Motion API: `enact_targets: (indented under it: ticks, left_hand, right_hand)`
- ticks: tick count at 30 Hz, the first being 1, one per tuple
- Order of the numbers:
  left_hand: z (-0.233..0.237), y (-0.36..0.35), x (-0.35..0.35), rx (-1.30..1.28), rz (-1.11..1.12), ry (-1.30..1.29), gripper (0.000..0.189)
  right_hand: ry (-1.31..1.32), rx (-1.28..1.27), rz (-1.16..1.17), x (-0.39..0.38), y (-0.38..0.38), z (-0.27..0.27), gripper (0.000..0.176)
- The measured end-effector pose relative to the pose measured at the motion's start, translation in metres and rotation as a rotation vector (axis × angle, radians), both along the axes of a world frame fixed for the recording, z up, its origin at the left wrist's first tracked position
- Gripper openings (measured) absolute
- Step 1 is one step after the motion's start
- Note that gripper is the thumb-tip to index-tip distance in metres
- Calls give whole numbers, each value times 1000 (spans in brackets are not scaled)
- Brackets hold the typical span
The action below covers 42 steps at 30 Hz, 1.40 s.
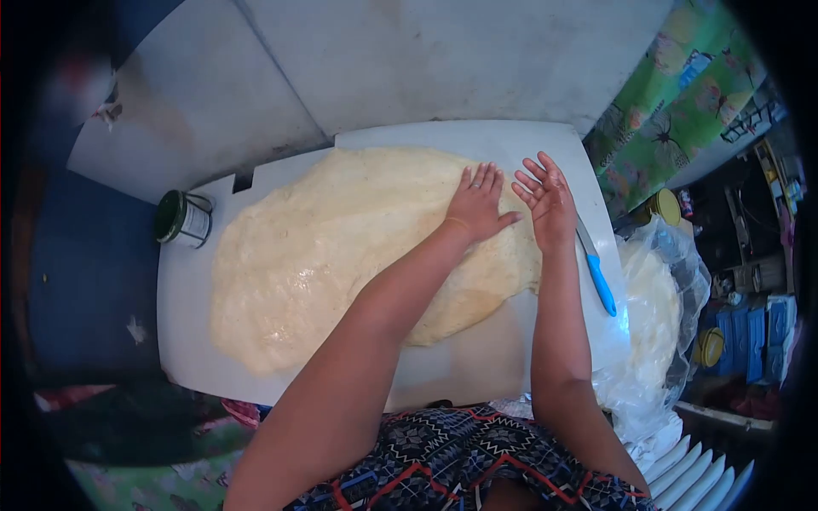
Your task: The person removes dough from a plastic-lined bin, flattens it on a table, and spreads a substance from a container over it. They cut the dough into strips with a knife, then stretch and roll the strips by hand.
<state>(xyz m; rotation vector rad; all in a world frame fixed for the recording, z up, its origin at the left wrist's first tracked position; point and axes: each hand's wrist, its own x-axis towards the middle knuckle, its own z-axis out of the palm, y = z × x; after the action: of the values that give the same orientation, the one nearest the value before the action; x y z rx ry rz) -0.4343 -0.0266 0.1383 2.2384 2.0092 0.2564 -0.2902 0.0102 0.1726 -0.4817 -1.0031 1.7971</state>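
A broad, pale yellow sheet of dough [341,247] spreads over most of the white tabletop [189,324]. My left hand [479,203] lies flat on the dough near its right end, fingers spread and pointing away from me, a ring on one finger. Just right of it, my right hand [550,200] is raised by the dough's right edge, palm turned toward the left and fingers apart, with nothing in it. The palm looks shiny. Beside my right forearm a knife with a blue handle [601,285] rests on the table, part of its blade hidden behind the wrist.
A dark-lidded can [183,219] stands at the table's left edge. Right of the table, a clear plastic bag [652,298] holds a pale mass. A wall [443,60] runs behind the table, with a green patterned curtain [673,111] at back right.
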Motion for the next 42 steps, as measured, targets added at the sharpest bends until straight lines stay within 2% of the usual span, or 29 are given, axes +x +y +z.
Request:
enact_targets:
  ticks: [2, 3, 4, 5, 6, 7, 9, 12, 15, 17, 19, 21, 22, 25, 26, 27, 30, 32, 33, 34, 37, 38, 40, 41, 42]
  left_hand:
    - [0, 11, 5, 12, 31, 1, 85]
    - [0, 18, 5, 19, 40, 10, 81]
    - [-6, 30, 2, 23, 70, 9, 81]
    - [-18, 43, -4, 12, 9, -120, 75]
    - [-27, 44, -9, -2, -55, -247, 69]
    - [-20, 35, -9, -5, -67, -186, 59]
    - [-16, 9, -10, 4, -61, -165, 59]
    - [-15, -44, 2, 27, -10, -97, 61]
    - [-16, -114, 12, 52, 118, 11, 66]
    - [-18, -156, 3, 33, 148, -70, 67]
    - [8, -195, -9, -90, 278, -44, 68]
    - [17, -231, -42, -130, 550, -44, 69]
    - [-2, -253, -64, 2, 627, 17, 71]
    - [3, -290, -108, -66, 861, 111, 71]
    - [0, -299, -125, -51, 934, 108, 71]
    - [14, -303, -136, -102, 1050, 87, 72]
    - [14, -317, -183, -162, 1243, 237, 71]
    - [6, -336, -215, -66, 1378, 189, 69]
    - [17, -339, -212, -102, 1428, 175, 69]
    - [29, -345, -209, -141, 1487, 167, 68]
    - [9, -385, -206, -39, 1360, 158, 69]
    - [4, -392, -203, -45, 1364, 158, 69]
    - [-2, -405, -186, -65, 1237, 193, 70]
    - [-4, -410, -176, -66, 1255, 195, 70]
    - [-5, -410, -168, -77, 1166, 195, 73]
  right_hand:
    - [-414, 122, -220, -16, -3, -5, 56]
    - [-413, 132, -192, -22, -4, -18, 56]
    - [-848, 486, -291, -28, -5, -38, 61]
    - [-1265, 858, -392, -31, -10, -49, 65]
    - [-1250, 872, -367, -27, -21, -51, 65]
    - [-1387, 846, -289, -17, -31, -52, 68]
    - [-1639, 840, -148, -2, -32, -50, 73]
    - [-1752, 883, -67, 10, -31, -49, 71]
    - [-1758, 907, -65, 11, -33, -50, 68]
    - [-1746, 934, -78, 12, -31, -53, 66]
    - [-1727, 943, -70, 10, -31, -53, 67]
    - [-1730, 935, -73, 11, -35, -49, 68]
    - [-1786, 900, -61, 5, -39, -44, 70]
    - [-1807, 812, -92, -36, -45, -57, 76]
    - [-1523, 946, -102, -58, -60, -50, 80]
    - [-1491, 1144, -64, -84, -77, -40, 82]
    - [-1053, 1155, 310, -173, -118, -26, 76]
    - [-1136, 1119, 397, -206, -147, -14, 71]
    - [-1267, 1303, 345, -202, -160, -12, 69]
    - [-1275, 1290, 338, -196, -158, -13, 69]
    - [-1121, 1451, 444, -164, -163, -26, 70]
    - [-1120, 1451, 452, -146, -164, -30, 70]
    - [-1063, 1445, 554, -105, -171, -25, 67]
    - [-1069, 1435, 547, -88, -176, -31, 67]
    - [-1075, 1425, 531, -73, -180, -36, 67]
